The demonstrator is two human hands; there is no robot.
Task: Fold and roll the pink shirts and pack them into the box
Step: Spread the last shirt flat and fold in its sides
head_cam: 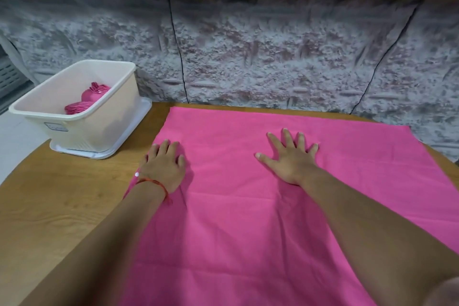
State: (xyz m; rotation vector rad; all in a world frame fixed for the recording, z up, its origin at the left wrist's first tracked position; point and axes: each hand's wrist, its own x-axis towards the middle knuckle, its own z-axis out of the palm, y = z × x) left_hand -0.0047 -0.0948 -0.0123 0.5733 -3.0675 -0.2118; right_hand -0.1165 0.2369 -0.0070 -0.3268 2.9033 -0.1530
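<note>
A large pink shirt (248, 218) lies spread flat over the wooden table, covering its middle and right. My left hand (165, 165) rests palm down on the cloth's left edge, fingers slightly bent. Spread flat with straight fingers, my right hand (289, 156) presses the cloth near its middle. At the table's back left stands a cream plastic box (82, 122) on its white lid. Inside it lie two rolled pink shirts (87, 99).
The wooden table (62, 206) has a curved left edge with bare wood between the box and the cloth. A grey textured wall panel (273, 57) runs directly behind the table. A white slatted object (10, 74) shows at the far left.
</note>
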